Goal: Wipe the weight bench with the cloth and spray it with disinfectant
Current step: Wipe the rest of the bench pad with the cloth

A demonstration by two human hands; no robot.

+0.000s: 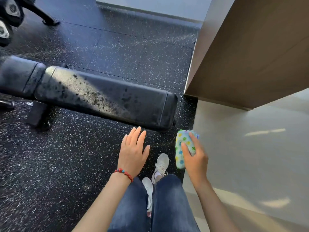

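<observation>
The black padded weight bench (pixel 103 96) lies across the left and middle, its long pad speckled with dark wet spots. Just below its right end my left hand (pixel 133 151) hovers flat with straight fingers, palm down, holding nothing; a red bead bracelet circles the wrist. My right hand (pixel 194 158) grips a folded cloth (pixel 181 148), pale blue with coloured dots, a little right of the bench's end. No spray bottle is in view.
Dark speckled rubber floor (pixel 66 164) surrounds the bench. A tan wall corner (pixel 242 56) juts in at the right, with pale smooth floor (pixel 242 148) below it. Black gym equipment (pixel 10 17) stands at the top left. My legs and white shoes (pixel 161 164) are below.
</observation>
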